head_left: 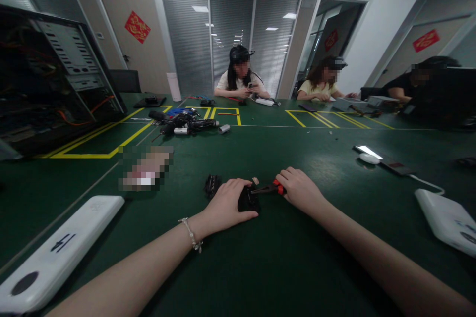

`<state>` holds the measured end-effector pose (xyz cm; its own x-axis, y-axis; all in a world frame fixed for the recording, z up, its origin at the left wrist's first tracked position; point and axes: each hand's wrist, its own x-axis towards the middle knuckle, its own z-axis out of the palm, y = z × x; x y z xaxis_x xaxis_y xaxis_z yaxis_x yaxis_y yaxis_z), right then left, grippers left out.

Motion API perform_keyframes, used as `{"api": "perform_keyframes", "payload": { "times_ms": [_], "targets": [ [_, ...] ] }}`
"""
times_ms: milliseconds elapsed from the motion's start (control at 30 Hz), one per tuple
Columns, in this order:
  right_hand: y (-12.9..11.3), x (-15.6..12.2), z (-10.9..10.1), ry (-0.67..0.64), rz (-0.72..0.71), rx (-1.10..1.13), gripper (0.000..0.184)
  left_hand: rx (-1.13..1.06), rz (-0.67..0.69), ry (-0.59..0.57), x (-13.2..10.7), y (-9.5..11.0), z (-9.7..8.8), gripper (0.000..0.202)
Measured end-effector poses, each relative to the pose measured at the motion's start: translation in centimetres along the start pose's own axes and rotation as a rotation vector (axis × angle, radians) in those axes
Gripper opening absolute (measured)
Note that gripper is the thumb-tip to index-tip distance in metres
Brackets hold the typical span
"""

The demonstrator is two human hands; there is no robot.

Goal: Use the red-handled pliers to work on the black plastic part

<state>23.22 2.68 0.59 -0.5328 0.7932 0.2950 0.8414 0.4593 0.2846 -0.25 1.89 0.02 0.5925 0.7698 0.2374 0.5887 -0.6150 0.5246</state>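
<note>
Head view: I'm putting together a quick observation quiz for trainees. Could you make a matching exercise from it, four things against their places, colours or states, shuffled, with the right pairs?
Column one
1. Pliers
2. Black part
3. Tabletop
4. Computer case

Column two
A. Green, marked with yellow lines
B. At the picture's left edge, side open
C. Held in the right hand
D. Held in the left hand

Pairs: 1-C, 2-D, 3-A, 4-B

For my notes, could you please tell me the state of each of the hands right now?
Left hand: holding a black part between thumb and fingers.
Right hand: closed around red-handled pliers.
</note>
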Motion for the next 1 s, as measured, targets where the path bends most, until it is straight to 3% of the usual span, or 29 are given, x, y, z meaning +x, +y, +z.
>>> {"api": "perform_keyframes", "payload": {
  "times_ms": [1000],
  "targets": [
    [-0.33,0.08,-0.59,-0.032,0.005,-0.034,0.023,-0.002,-0.009,0.001,0.00,0.30,-0.17,0.058]
  ]
}}
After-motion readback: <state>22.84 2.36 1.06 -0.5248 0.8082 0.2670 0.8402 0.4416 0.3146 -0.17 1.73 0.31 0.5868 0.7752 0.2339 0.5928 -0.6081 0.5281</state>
